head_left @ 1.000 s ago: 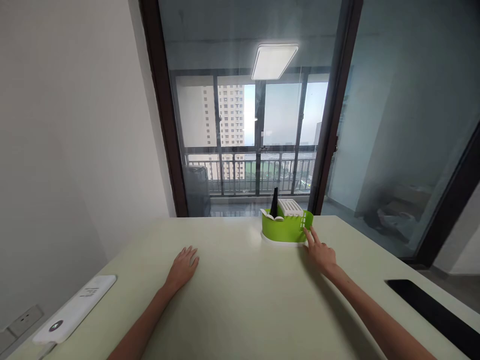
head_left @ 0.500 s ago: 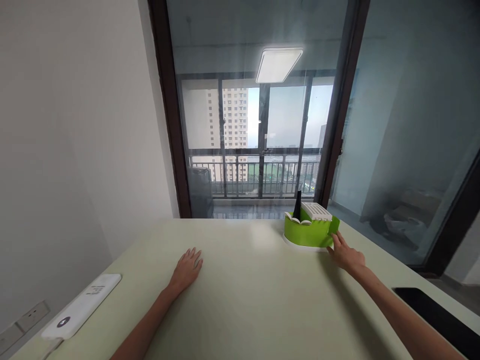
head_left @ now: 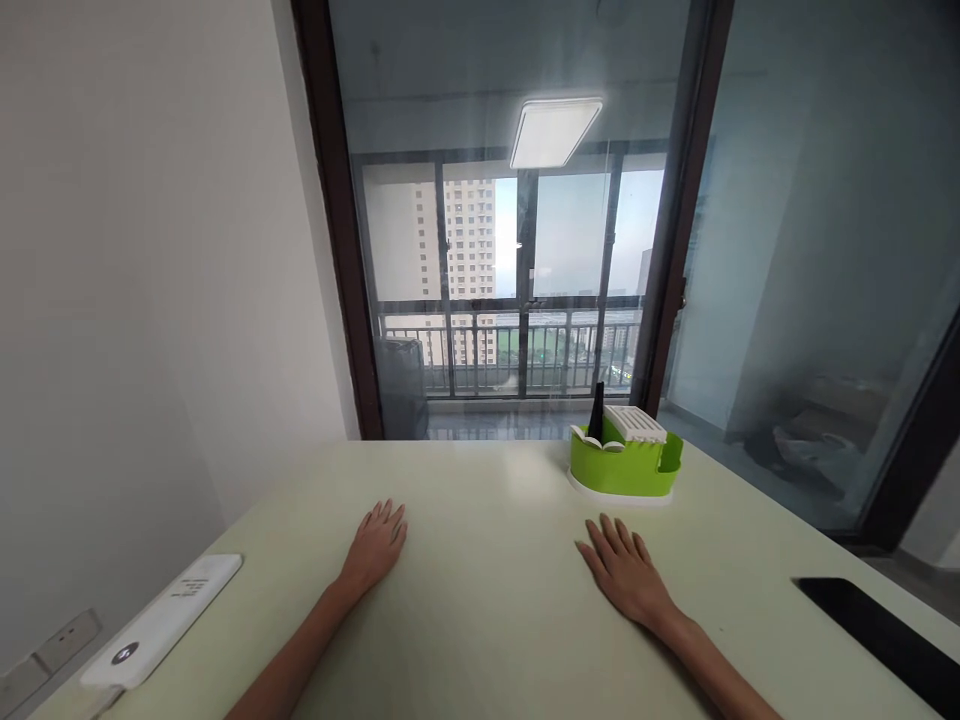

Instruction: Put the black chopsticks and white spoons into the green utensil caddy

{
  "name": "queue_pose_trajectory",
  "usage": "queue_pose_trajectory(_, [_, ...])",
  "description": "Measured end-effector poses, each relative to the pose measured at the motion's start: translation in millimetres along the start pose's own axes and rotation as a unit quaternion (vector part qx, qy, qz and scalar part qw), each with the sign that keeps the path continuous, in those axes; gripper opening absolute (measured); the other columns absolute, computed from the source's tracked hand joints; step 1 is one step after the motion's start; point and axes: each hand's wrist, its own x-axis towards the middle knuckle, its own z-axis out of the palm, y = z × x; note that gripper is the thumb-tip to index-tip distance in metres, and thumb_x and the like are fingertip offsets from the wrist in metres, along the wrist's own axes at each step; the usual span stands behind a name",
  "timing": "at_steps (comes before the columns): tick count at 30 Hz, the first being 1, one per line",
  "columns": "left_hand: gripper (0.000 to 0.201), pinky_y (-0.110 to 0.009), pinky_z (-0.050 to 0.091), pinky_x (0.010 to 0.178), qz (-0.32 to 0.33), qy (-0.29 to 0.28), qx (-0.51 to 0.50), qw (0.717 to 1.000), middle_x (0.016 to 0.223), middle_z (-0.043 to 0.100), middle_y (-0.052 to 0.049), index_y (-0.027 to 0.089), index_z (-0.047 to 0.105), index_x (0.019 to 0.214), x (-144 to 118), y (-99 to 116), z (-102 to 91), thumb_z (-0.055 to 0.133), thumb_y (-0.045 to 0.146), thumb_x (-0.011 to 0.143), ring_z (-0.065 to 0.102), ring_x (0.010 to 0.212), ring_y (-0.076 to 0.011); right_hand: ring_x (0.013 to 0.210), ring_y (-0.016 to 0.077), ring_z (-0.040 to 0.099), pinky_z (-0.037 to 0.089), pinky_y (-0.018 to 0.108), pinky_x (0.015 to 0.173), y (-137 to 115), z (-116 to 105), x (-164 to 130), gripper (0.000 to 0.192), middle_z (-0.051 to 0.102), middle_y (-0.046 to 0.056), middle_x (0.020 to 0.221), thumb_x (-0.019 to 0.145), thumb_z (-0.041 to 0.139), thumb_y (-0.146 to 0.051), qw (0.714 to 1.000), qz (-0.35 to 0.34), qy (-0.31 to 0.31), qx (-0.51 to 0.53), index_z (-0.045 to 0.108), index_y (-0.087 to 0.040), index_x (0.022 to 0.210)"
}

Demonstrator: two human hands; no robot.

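Observation:
My left hand (head_left: 377,545) lies flat on the pale table (head_left: 480,600), its fingers spread and holding nothing. On the right, my right hand (head_left: 624,570) is also palm down with fingers apart and nothing in it. Just beyond that hand, not touching it, stands a green desk organizer (head_left: 624,470) on a white base. It has a white slatted top (head_left: 636,424) and white wavy trim along its front rim. A black pointed object (head_left: 597,412) sticks up from its left part; what it is I cannot make out.
A white power strip-like slab (head_left: 165,620) with a cable lies at the left table edge, near a wall socket (head_left: 69,640). At the right edge rests a flat black object (head_left: 877,635). Behind the table is a glass door with a dark frame (head_left: 341,220).
My right hand has let go of the right end of the green organizer, drawn back toward me and left, and settled on the table. My left hand has stayed in place.

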Motion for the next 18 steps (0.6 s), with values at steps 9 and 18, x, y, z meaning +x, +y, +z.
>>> queue_pose_trajectory(9, [0.058,-0.045,0.027,0.121,0.007,-0.007,0.025,1.000,0.157,0.046,-0.014,0.014,0.055,0.146,-1.2,6.9,-5.0,0.031,0.040,0.100,0.037,0.149,-0.0315,0.156,0.0260,0.017,0.012,0.051,0.125,-1.7,-8.9,-2.3,0.067,0.028,0.005,0.167,0.103,0.023,-0.057,0.999,-0.043,-0.004,0.013,0.036,-0.022,0.158])
queue_pose_trajectory(18, [0.056,-0.045,0.027,0.121,0.012,-0.010,0.026,1.000,0.157,0.046,-0.013,0.015,0.054,0.146,-1.2,5.4,-2.8,0.033,0.040,0.100,0.037,0.148,-0.0306,0.156,0.0255,0.017,0.012,0.050,0.126,-0.2,-8.5,-2.6,0.068,0.027,0.003,0.167,0.103,0.023,-0.058,0.999,-0.043,-0.011,0.012,0.035,-0.021,0.159])
